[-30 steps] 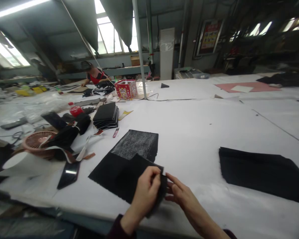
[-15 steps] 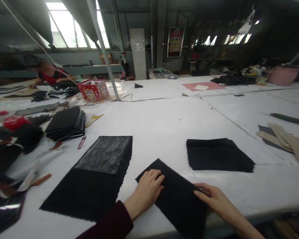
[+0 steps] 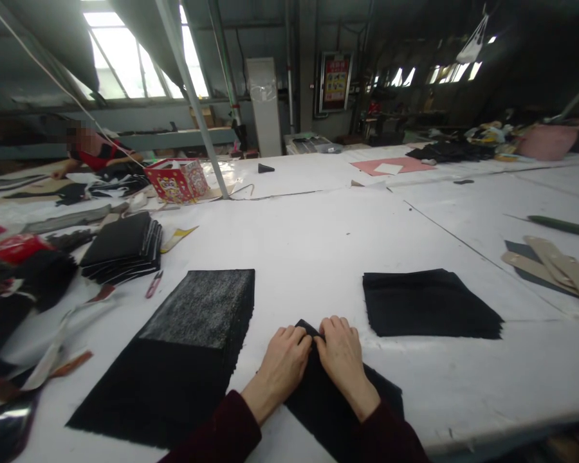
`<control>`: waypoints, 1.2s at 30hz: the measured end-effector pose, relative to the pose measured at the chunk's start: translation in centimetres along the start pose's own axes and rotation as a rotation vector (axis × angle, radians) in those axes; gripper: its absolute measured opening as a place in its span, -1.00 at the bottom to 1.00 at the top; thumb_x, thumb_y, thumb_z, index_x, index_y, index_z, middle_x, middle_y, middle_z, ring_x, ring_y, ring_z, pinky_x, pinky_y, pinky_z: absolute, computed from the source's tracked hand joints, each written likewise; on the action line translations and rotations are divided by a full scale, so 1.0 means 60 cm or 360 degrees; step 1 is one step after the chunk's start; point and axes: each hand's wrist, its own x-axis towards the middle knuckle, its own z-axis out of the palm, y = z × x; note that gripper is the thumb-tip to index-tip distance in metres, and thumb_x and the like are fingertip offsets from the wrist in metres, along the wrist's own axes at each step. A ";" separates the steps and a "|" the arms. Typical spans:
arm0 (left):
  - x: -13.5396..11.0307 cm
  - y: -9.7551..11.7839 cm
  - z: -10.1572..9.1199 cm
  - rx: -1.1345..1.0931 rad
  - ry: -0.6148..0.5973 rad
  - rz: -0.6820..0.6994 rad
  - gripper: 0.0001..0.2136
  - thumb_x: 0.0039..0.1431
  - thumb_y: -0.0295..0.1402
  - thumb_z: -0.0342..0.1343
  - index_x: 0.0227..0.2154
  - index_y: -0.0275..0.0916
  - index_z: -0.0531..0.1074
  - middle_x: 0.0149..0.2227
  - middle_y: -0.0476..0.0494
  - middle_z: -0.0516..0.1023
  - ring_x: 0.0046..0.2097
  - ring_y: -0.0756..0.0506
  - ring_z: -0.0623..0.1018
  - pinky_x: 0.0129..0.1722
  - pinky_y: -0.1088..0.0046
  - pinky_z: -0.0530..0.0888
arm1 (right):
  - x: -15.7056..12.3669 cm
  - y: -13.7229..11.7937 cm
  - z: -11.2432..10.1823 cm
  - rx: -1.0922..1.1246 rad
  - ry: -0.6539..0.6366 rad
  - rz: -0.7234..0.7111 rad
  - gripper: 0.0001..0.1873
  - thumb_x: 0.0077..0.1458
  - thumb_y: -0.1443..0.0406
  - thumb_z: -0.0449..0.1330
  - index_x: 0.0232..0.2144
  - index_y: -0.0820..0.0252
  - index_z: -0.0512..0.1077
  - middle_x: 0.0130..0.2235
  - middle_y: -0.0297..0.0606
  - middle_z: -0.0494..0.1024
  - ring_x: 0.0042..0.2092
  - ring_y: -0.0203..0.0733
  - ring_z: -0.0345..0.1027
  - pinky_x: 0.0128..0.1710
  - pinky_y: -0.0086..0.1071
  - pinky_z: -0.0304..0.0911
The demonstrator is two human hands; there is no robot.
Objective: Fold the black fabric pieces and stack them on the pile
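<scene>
A black fabric piece (image 3: 318, 402) lies at an angle on the white table in front of me. Near its far corner my left hand (image 3: 285, 360) has its fingers curled and pressed onto the cloth. My right hand (image 3: 340, 354) is close beside it, thumb and fingers pinching the same far edge. The fingertips cover part of that edge. To the left lies a black fabric stack (image 3: 154, 386) with a speckled grey patch (image 3: 197, 308) across its far half. On the right rests another black fabric stack (image 3: 427, 305) with frayed edges.
At left are a pile of folded black pieces (image 3: 120, 244), pink thread snips (image 3: 153, 284) and loose scraps. A red patterned box (image 3: 176, 180) stands by a metal pole (image 3: 197, 109). Beige strips (image 3: 550, 263) lie far right. Another person (image 3: 96, 151) works at the back left.
My right hand has moved from the fabric's right edge up and left to its far corner, beside my left hand. My left hand stays on the fabric near that corner.
</scene>
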 end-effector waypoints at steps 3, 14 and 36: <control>-0.008 -0.003 0.009 -0.0098 0.0086 -0.0035 -0.84 0.29 -0.51 -0.05 -0.19 -0.22 0.42 -0.20 -0.12 0.46 -0.16 -0.14 0.42 -0.15 0.26 0.41 | -0.006 0.004 0.009 0.0162 0.0023 0.0018 -0.85 0.09 0.47 0.17 -0.37 0.13 0.30 -0.34 -0.28 0.41 -0.22 -0.07 0.26 -0.23 -0.24 0.05; -0.012 -0.015 0.017 -0.0116 0.0188 -0.0085 -0.60 0.32 -0.46 -0.07 0.21 -0.21 0.19 -0.12 -0.17 0.45 -0.14 -0.16 0.41 -0.15 0.24 0.38 | -0.031 0.019 0.040 0.0299 0.0253 -0.0356 -0.71 0.31 0.44 -0.03 -0.03 0.22 0.40 -0.28 -0.20 0.40 -0.21 -0.11 0.26 -0.22 -0.26 0.11; -0.016 -0.018 0.024 -0.0146 0.0213 -0.0219 -0.66 0.31 -0.41 -0.02 0.13 -0.18 0.32 -0.08 -0.20 0.45 -0.09 -0.17 0.44 -0.08 0.18 0.39 | -0.037 0.013 0.041 0.0080 0.0144 -0.0534 -0.66 0.28 0.48 -0.04 0.05 0.31 0.35 -0.26 -0.15 0.36 -0.22 -0.04 0.19 -0.23 -0.16 0.13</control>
